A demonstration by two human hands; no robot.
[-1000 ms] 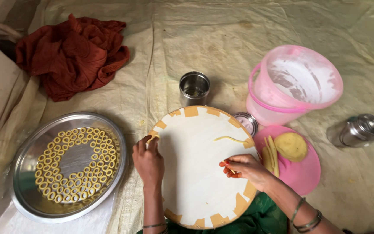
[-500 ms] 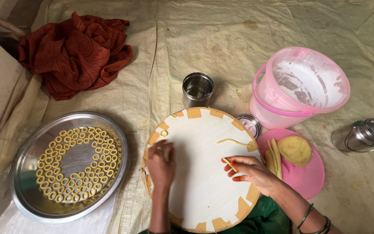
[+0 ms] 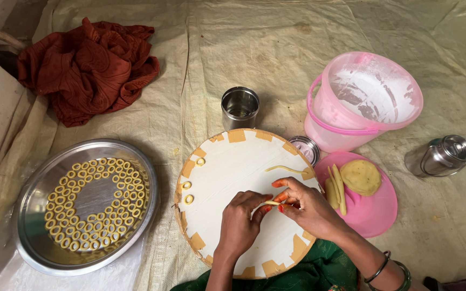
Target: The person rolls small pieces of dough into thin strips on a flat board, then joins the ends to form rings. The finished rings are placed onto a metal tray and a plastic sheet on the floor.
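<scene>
Round board (image 3: 233,161), dough strip (image 3: 272,203) crosswise.

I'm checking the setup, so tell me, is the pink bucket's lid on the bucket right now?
No, the pink bucket stands open, and the pink lid lies flat beside it holding dough.

The left hand (image 3: 239,222) and right hand (image 3: 309,207) cover most of the thin dough strip (image 3: 272,203) pinched between them, the near rim of the round board (image 3: 227,161) is cut off, and the steel tray (image 3: 33,242) loses its near-left edge.
</scene>
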